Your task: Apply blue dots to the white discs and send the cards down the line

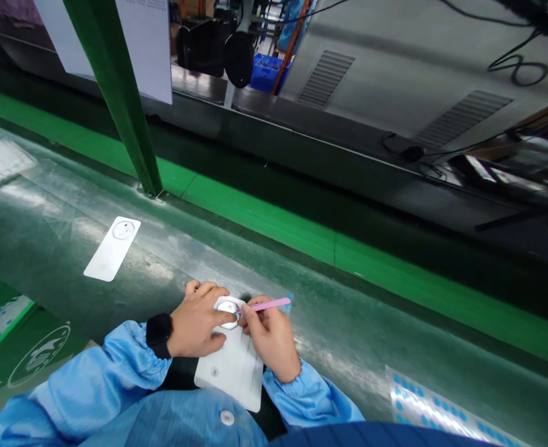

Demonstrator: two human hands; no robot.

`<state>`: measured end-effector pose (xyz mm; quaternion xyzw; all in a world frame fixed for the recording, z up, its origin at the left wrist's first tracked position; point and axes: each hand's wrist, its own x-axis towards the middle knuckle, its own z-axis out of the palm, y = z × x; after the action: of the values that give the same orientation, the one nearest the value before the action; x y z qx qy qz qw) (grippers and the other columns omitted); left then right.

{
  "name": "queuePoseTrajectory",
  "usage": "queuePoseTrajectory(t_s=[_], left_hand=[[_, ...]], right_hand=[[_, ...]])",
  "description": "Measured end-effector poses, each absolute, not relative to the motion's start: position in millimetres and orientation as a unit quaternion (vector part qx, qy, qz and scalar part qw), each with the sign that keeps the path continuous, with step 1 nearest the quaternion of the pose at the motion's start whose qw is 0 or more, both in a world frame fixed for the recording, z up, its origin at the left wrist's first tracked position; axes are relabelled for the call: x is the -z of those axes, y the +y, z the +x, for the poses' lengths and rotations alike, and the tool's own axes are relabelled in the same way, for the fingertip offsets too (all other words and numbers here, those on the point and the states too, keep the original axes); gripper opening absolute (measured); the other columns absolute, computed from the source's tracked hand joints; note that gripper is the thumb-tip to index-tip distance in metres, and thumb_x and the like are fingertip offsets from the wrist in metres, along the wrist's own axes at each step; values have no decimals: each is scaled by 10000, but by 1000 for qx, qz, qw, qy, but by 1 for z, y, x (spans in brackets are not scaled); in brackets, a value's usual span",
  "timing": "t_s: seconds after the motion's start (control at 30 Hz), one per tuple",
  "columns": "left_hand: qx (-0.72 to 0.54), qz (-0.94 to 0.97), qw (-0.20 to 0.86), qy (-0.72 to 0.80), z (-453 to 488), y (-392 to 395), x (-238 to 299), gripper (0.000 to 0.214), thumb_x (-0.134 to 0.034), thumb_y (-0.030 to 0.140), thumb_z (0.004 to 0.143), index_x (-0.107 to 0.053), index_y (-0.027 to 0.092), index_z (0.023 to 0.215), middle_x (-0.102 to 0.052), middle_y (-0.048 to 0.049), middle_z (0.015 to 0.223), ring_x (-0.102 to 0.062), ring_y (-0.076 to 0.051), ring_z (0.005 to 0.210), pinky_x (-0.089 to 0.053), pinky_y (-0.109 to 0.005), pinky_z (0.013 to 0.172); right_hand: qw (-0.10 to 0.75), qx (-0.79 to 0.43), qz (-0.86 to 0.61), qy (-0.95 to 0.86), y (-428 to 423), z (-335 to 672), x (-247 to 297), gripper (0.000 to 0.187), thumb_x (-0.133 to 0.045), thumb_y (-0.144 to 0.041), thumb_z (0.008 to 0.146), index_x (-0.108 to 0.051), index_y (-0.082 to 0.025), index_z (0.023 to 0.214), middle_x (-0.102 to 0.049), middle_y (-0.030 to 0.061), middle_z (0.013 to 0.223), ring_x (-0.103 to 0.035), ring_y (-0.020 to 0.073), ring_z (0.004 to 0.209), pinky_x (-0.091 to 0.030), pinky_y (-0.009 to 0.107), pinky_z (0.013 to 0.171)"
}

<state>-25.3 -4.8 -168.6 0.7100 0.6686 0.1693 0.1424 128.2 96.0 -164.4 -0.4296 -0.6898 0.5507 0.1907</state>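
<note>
A white phone back cover (231, 369) with a round camera ring lies in front of me at the bench edge. My left hand (197, 323), fingers spread, rests over its upper left part, with a fingertip at the camera ring (228, 307). From the other side, my right hand (271, 338) is closed around slim pink tweezers (271, 304). Their tip points at the ring, beside my left fingertip; whatever is at the tip is too small to make out. A second white back cover (112, 249) lies apart on the bench to the left.
On the right of the green bench (348, 347) lies a clear sheet with blue dots (434, 406). A clear tray (1, 161) is at the far left, above a green box (36, 347). A green post (120, 99) rises from the bench's back edge.
</note>
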Motion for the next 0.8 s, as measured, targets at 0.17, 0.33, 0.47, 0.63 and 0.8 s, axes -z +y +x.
queuePoseTrajectory(t_s=[0.17,0.33,0.47,0.63,0.8], left_hand=[[-139,722,131,665,-27,-5,167,326,-650,408,742,-630,374,1066,-484,-24,1263,-420,-277,1094,-244,-417,860],[-146,732,110,657,-29,-6,168,327,-652,409,750,-633,353,1072,-507,-38,1245,-432,-277,1087,-254,-418,864],[-137,737,100,654,-32,-7,167,324,-650,427,763,-644,336,1074,-515,-46,1235,-421,-279,1090,-262,-415,882],[-135,739,99,653,-31,-8,163,335,-645,416,779,-637,341,1106,-494,-59,1248,-422,-293,1094,-279,-436,866],[-143,741,96,649,-30,-7,160,293,-637,348,802,-644,314,1093,-486,-71,1253,-437,-309,1098,-287,-467,854]], right_hand=[[248,-634,-437,-587,96,130,169,406,-635,-582,724,-508,-199,770,-638,4,542,-588,147,428,-491,256,434],[257,-656,-425,-568,96,130,171,403,-649,-573,727,-509,-200,788,-640,0,547,-589,142,436,-491,247,444],[260,-663,-414,-567,96,132,174,378,-632,-558,753,-511,-202,793,-648,4,558,-599,147,448,-490,250,453],[260,-662,-406,-573,97,132,178,363,-622,-545,771,-509,-201,804,-650,4,566,-599,146,451,-482,246,450],[266,-667,-407,-564,97,131,178,381,-633,-556,756,-505,-200,803,-644,0,551,-591,141,437,-473,237,436]])
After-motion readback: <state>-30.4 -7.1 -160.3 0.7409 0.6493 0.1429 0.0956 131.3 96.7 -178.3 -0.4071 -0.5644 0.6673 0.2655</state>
